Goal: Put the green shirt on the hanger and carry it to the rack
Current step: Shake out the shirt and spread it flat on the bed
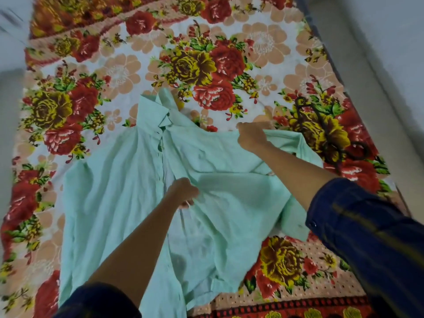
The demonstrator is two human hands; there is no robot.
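Observation:
A pale green button-up shirt point(128, 180) lies spread on the floral bedsheet, collar pointing away from me. My left hand point(183, 191) grips the fabric near the button placket at mid-chest. My right hand point(251, 136) pinches the right shoulder edge and lifts it off the sheet. A dark hanger point(321, 131) lies on the sheet to the right of the shirt, its hook toward the near side, partly blending into the flower print. The shirt's right sleeve bunches under my right forearm.
The bed with the red and yellow floral sheet point(206, 53) fills the view. A pale wall or floor strip point(390, 65) runs along the right side, another grey strip point(9, 99) along the left.

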